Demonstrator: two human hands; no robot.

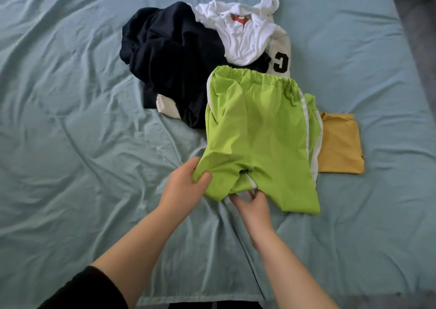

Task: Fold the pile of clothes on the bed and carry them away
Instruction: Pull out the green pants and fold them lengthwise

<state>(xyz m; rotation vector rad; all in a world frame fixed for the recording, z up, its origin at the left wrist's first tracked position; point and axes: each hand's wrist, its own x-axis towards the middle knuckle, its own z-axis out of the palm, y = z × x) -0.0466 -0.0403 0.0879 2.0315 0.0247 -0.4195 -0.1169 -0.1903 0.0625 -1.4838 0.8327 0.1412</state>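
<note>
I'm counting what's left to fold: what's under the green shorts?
The shorts overlap the yellow garment's left edge, and their waistband lies over the navy garment and a white lettered top. The sheet shows around them. Anything else beneath is covered.

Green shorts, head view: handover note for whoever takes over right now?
Left hand grips the near left leg hem of the green shorts. Right hand has its fingers at the inner hem; whether it grips is unclear.
The shorts lie spread on the bed sheet, overlapping the yellow garment, which looks folded.
Unfolded pile behind: navy garment, white garment, lettered white piece.
Left to do: fold the shorts and the pile, then carry everything away.
</note>
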